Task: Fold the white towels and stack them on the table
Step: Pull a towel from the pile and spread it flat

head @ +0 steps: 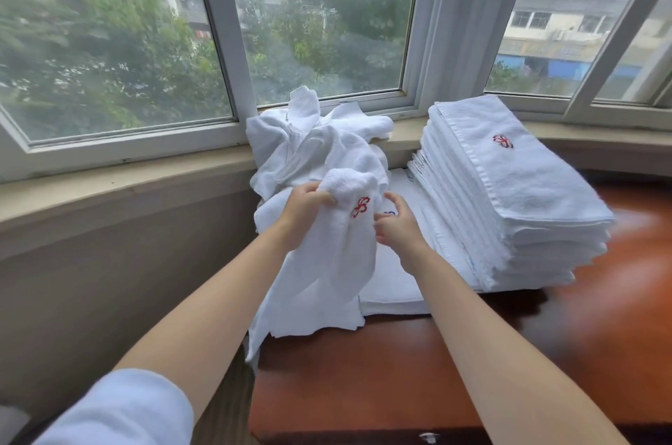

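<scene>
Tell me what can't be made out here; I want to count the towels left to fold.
- Unfolded pile, head view: crumpled layers overlap, so no towel count.
- Its lower part: hidden behind the held towel and left hand.
- Flat towels under the right hand: partly covered by arm and towel; number unclear.
- Folded stack: far side hidden, edges too fine to count.
- Table: cut off by the right and bottom edges.

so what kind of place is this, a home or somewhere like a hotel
Probably a hotel or laundry room, though that is a guess. A tall stack of folded towels all bear the same red logo, a heap of unfolded ones waits by the bay window, and both sit on a wooden table.
</scene>
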Motion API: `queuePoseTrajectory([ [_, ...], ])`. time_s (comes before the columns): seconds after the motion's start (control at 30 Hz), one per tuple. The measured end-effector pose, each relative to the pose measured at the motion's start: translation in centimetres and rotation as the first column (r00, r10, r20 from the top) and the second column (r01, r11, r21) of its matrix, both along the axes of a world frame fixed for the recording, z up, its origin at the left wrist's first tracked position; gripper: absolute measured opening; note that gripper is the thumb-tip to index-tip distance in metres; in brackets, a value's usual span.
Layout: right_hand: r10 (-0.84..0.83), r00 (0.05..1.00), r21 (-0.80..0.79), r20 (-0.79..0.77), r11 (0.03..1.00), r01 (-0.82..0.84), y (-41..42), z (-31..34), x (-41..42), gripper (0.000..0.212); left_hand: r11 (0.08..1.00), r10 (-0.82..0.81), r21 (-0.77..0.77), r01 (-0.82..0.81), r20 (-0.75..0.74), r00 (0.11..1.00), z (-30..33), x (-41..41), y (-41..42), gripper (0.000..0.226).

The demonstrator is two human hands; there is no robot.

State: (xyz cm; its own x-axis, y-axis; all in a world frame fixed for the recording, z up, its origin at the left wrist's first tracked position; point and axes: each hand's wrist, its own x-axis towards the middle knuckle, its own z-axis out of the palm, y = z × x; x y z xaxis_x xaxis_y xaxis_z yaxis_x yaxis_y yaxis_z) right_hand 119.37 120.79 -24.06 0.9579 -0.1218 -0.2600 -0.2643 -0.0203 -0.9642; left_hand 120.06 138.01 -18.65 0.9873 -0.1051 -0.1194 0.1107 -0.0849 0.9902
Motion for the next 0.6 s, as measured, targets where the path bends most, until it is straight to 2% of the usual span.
queuePoseTrajectory([
  [0.03,0.069,0.997,-0.026,-0.023,0.997,-0.070,-0.4,0.1,-0.1,0.068,0.999,0.028,-0.041,-0.028,-0.012,1.000,0.4,-0.1,-0.4,0.005],
  [0.1,0.174,0.983,-0.079,-0.065,0.981,-0.178,-1.3,0.3,-0.4,0.073,0.991,0.057,-0.121,-0.059,-0.016,0.998,1.2,-0.1,-1.1,0.024],
  [0.2,0.262,0.962,-0.079,-0.077,0.960,-0.268,-2.3,0.5,-0.7,0.087,0.972,-0.040,-0.231,0.033,-0.026,0.999,2.7,-0.1,-2.6,0.036],
  [0.27,0.298,0.953,-0.067,-0.042,0.951,-0.301,-3.1,0.8,-0.8,0.091,0.972,-0.074,-0.225,0.068,-0.020,0.997,3.5,-0.1,-3.9,0.031],
  [0.3,0.310,0.951,-0.052,-0.010,0.949,-0.310,-3.6,1.1,-0.9,0.089,0.975,-0.070,-0.214,0.066,-0.012,0.997,3.8,-0.1,-4.7,0.027],
  [0.37,0.328,0.944,-0.061,0.033,0.944,-0.326,-4.8,1.7,-1.1,0.076,0.969,-0.090,-0.231,0.085,-0.013,0.996,4.2,-0.1,-6.4,0.034],
  [0.47,0.352,0.935,-0.139,0.032,0.928,-0.345,-6.7,2.5,-1.5,0.033,0.965,-0.165,-0.214,0.151,-0.045,0.985,4.9,0.0,-8.8,0.050],
  [0.5,0.382,0.924,-0.162,0.013,0.913,-0.375,-7.6,2.7,-1.8,0.025,0.965,-0.201,-0.184,0.186,-0.066,0.977,5.1,0.0,-9.4,0.052],
  [0.6,0.515,0.848,-0.146,-0.125,0.836,-0.529,-10.1,2.6,-3.0,0.037,0.916,-0.402,-0.071,0.396,-0.206,0.892,5.3,0.1,-10.8,0.041],
])
